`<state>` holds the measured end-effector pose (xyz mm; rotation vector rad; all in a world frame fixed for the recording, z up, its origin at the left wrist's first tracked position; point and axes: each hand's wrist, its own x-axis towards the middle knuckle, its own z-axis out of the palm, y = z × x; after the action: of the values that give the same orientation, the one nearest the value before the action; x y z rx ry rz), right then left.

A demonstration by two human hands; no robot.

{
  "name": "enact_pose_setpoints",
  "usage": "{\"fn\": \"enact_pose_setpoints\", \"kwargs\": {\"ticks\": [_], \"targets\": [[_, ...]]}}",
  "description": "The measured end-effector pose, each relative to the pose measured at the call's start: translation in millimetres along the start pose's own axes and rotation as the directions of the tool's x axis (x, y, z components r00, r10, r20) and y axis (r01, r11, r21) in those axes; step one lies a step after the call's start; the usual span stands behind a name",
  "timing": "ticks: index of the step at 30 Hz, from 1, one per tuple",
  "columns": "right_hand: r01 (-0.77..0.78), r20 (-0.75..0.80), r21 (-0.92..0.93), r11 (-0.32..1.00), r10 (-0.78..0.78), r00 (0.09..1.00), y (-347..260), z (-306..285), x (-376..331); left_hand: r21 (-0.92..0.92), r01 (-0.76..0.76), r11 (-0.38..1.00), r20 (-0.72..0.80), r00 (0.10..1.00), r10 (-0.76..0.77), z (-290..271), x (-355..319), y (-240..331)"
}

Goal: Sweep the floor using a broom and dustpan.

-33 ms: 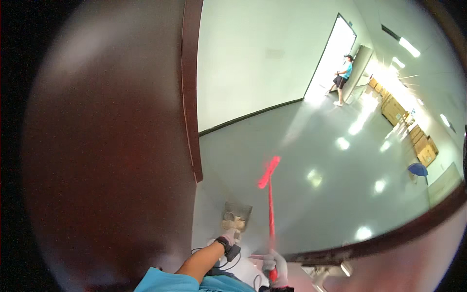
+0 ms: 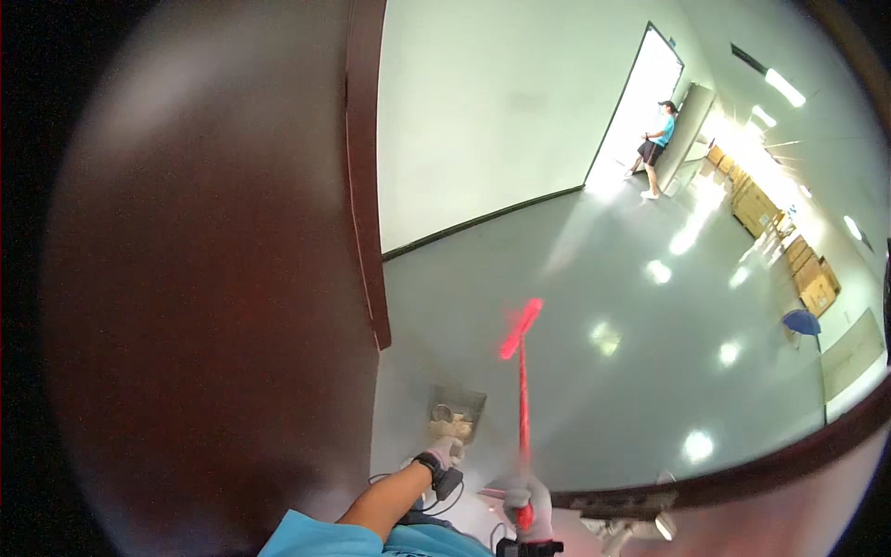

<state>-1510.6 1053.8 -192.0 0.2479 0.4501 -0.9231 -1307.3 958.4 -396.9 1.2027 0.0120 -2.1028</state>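
Note:
My right hand (image 2: 532,501), in a pale glove, is closed round the handle of a red broom (image 2: 523,390). The broom's red head (image 2: 522,329) is out ahead on the grey floor, its bristles smeared by motion. My left hand (image 2: 445,452), also gloved, is closed at the near end of a grey dustpan (image 2: 471,406). Round and beige shapes, too blurred to name, show in the pan. The hand hides the dustpan's handle. A black band with a small box and a cable is on my left wrist.
A dark brown door panel (image 2: 204,278) fills the left, beside a white wall (image 2: 492,111). Far off, a person (image 2: 661,144) in a blue shirt is by a bright doorway (image 2: 640,102). Cardboard boxes (image 2: 756,209) and a blue umbrella (image 2: 801,322) are at the right.
The view has shifted slightly. The broom head and the dustpan appear a little further right. Both hands keep their grips.

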Motion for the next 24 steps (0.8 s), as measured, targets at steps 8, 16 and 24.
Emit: {"fn": "enact_pose_setpoints", "kwargs": {"ticks": [8,16,24], "targets": [[0.293,-0.156,-0.013,0.956,-0.291,0.944,-79,54,107,-0.071,0.167,0.983,-0.059,0.983,-0.172,22,-33,26],[0.490,-0.416,-0.449,0.747,-0.660,0.625,-157,63,157,0.040,0.199,0.979,-0.209,0.960,-0.187,42,-74,69],[0.430,-0.556,-0.484,0.762,-0.647,0.522,-257,-16,125,-0.253,0.205,0.945,-0.264,0.926,-0.272,52,-18,59]]}}
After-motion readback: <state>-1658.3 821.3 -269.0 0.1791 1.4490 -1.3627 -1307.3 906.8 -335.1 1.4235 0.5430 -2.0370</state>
